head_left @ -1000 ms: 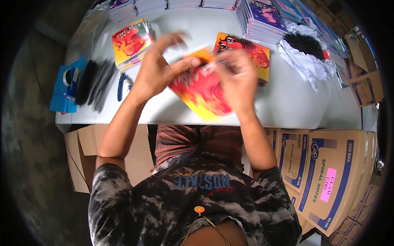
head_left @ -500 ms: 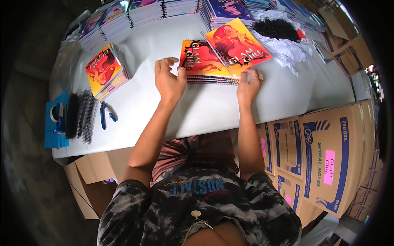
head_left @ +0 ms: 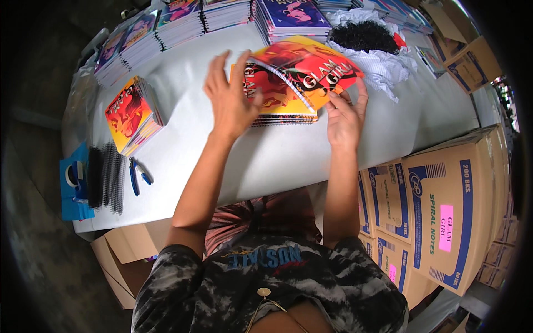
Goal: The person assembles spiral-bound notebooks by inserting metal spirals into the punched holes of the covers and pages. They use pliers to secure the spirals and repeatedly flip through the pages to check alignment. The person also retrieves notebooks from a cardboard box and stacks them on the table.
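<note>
A red and yellow spiral notebook (head_left: 319, 64) is lifted and tilted, its coil edge facing left. My right hand (head_left: 345, 119) grips its lower right corner between thumb and fingers. Beneath it lies a low stack of matching notebooks (head_left: 269, 102), coils toward me. My left hand (head_left: 230, 105) is open beside the left end of this stack, fingers raised and apart, near the lifted notebook's coil. Whether its fingertips touch the notebook I cannot tell. Another stack of the same notebooks (head_left: 130, 116) sits farther left on the white-covered table (head_left: 189, 150).
Black spiral coils (head_left: 108, 177), blue-handled pliers (head_left: 134, 176) and a tape roll (head_left: 73, 173) lie at the left edge. Notebook stacks (head_left: 183, 33) line the back, beside a black tangled heap (head_left: 366, 38) on crumpled paper. Cardboard boxes (head_left: 444, 211) stand at the right.
The top notebook has turned and tipped up in my right hand. My left hand has risen and spread its fingers. The view has shifted slightly, moving the table items in the picture.
</note>
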Motion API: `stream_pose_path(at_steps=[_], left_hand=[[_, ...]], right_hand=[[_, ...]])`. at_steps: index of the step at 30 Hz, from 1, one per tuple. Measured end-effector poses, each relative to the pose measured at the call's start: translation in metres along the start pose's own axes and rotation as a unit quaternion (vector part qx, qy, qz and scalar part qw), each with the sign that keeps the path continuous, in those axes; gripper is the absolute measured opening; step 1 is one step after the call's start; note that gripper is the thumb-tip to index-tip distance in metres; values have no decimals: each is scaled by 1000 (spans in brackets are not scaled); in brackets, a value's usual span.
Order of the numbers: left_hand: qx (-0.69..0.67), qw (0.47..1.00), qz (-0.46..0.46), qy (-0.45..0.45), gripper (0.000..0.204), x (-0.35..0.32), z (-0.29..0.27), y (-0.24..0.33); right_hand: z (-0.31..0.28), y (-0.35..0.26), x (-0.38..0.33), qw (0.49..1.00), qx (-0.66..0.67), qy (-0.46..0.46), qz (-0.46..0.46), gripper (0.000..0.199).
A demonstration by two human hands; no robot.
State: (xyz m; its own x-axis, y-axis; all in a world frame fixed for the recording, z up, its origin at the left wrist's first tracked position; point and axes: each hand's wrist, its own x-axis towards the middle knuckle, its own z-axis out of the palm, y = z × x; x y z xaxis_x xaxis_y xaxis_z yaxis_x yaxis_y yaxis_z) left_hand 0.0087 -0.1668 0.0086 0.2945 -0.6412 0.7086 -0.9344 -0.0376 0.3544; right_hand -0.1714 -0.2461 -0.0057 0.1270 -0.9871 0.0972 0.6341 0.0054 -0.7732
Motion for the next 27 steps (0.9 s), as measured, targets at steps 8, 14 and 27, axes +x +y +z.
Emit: stream_pose_path(at_steps=[8, 14, 27], left_hand=[[86, 992, -12, -89, 34, -40, -19, -17], [-249, 941, -229, -28, 44, -73, 10, -52], [-10, 994, -62, 85, 34, -43, -26, -84]], right_hand=[[-39, 20, 34, 920, -366, -136, 28, 58], [-38, 58, 3, 951, -301, -66, -14, 52], [-32, 67, -9, 886, -429, -10, -175, 53]])
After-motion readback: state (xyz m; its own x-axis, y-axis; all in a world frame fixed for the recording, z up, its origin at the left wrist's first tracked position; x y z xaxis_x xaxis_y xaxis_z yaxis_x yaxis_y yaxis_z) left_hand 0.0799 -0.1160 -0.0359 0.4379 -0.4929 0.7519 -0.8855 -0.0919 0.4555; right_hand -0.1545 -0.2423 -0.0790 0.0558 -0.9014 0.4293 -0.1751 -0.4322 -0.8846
